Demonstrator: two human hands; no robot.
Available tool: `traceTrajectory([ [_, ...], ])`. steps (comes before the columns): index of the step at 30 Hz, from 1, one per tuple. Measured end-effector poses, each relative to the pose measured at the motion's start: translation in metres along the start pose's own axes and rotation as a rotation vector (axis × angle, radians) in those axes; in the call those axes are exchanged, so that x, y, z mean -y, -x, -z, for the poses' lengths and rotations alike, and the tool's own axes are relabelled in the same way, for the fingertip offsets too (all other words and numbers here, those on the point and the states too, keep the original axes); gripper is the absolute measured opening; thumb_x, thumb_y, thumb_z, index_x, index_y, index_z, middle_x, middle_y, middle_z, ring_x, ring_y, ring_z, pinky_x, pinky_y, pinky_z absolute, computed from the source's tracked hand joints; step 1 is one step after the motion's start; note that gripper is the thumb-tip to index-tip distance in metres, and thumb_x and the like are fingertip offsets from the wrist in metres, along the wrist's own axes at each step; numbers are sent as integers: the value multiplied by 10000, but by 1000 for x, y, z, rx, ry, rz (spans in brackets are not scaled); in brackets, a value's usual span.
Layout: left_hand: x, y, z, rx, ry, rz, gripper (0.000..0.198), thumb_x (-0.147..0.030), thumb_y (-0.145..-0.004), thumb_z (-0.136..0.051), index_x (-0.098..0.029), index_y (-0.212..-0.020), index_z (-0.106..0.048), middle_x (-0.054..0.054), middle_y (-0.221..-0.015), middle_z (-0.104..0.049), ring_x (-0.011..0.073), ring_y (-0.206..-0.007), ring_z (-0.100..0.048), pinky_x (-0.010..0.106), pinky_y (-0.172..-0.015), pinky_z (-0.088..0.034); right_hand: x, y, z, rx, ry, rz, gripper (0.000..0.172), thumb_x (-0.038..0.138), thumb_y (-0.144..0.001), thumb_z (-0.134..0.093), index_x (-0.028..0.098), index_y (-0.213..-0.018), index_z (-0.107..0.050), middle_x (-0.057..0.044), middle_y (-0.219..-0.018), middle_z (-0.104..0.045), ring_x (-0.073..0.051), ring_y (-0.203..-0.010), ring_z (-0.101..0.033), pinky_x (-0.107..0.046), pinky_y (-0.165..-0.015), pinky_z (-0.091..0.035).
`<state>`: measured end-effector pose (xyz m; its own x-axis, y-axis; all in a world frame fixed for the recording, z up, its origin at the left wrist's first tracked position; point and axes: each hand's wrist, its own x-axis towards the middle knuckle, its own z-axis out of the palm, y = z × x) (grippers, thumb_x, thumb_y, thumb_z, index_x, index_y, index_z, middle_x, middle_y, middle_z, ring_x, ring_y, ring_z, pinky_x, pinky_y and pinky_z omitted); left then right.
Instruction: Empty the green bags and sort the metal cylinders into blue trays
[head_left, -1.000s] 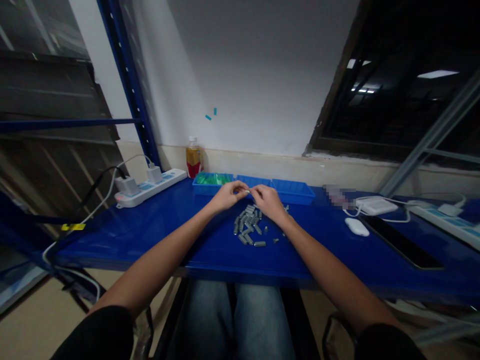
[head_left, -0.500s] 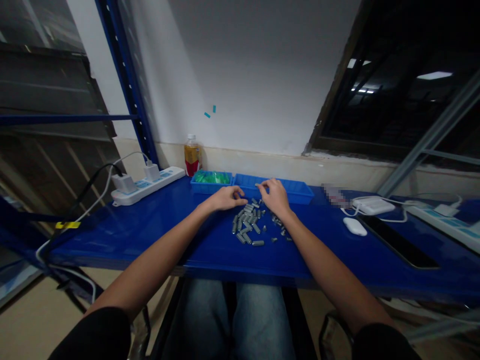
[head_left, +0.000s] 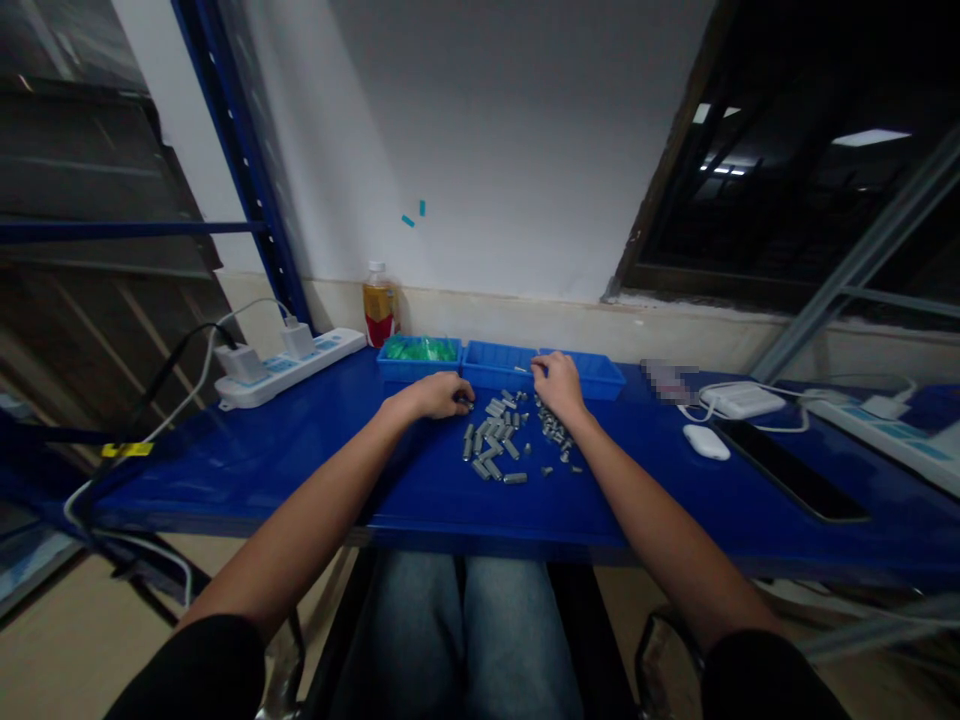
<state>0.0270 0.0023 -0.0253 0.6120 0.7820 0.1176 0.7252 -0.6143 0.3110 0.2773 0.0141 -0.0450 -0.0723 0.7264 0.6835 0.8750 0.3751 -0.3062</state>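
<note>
My left hand (head_left: 444,396) is closed, its fingertips on a small metal piece (head_left: 466,405) just left of a loose pile of grey metal cylinders (head_left: 491,440). Over the front of the long blue tray (head_left: 495,366) is my right hand (head_left: 559,382), thumb and forefinger slightly apart. A small pale metal piece (head_left: 520,369) shows at the tray, a little left of those fingertips. Below the right hand lie several small metal screws (head_left: 553,430), partly covered by the wrist.
A smaller blue tray (head_left: 420,370) holds green plastic material. Behind it stands a bottle (head_left: 379,308). Power strips (head_left: 300,368) with cables lie at left and right. A white earphone case (head_left: 706,442) and a black phone (head_left: 791,472) lie to the right.
My left hand has moved slightly left, away from the pile, and curled closer. My right hand has shifted right, and the small piece at its fingertips is now apart from them.
</note>
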Motion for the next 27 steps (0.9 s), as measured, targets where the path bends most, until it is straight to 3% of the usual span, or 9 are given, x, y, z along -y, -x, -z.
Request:
traceTrajectory([
  [6, -1, -2, -4, -88, 16, 2, 177, -270, -812, -549, -179, -899, -673, 56, -847, -691, 175, -740, -608, 228, -633, -410, 1, 1, 2, -21, -5, 16, 228, 190, -843, -480, 166, -830, -706, -98, -855, -646, -238, -868, -538, -374, -839, -405],
  [10, -8, -3, -3, -166, 101, -47, 194, -270, -858, -487, -167, -935, -633, 53, -790, -680, 173, -709, -610, 241, -646, -420, 18, 3, 10, -28, -33, 81, 215, 230, -854, -489, 169, -871, -695, -92, -857, -644, -238, -877, -532, -376, -843, -399],
  [14, -15, -1, -1, -252, 236, -96, 209, -254, -878, -459, -156, -1052, -519, 40, -756, -649, 172, -703, -613, 254, -647, -437, 49, 8, 18, 105, -142, 260, 230, 251, -819, -569, 176, -1024, -643, -72, -903, -632, -229, -899, -530, -368, -848, -403],
  [17, -17, -2, -1, -319, 368, -123, 150, -256, -885, -448, -168, -1007, -463, 31, -782, -633, 164, -727, -616, 265, -669, -453, 64, 12, 18, 208, -193, 366, 201, 216, -800, -592, 175, -995, -622, -68, -905, -623, -221, -892, -533, -356, -818, -414],
  [23, -21, -7, -7, -297, 661, -137, 117, -277, -869, -482, -178, -898, -427, 3, -773, -587, 151, -743, -620, 275, -687, -475, 66, 12, 15, 182, -311, 307, 101, 196, -831, -539, 181, -895, -614, -59, -863, -640, -196, -844, -570, -339, -795, -441],
  [27, -26, -8, -7, -263, 789, -87, 112, -271, -869, -481, -168, -864, -438, -6, -715, -575, 137, -724, -608, 263, -685, -472, 67, 11, 15, 166, -529, 161, 116, 225, -778, -570, 176, -873, -616, -49, -857, -660, -172, -776, -611, -290, -694, -482],
])
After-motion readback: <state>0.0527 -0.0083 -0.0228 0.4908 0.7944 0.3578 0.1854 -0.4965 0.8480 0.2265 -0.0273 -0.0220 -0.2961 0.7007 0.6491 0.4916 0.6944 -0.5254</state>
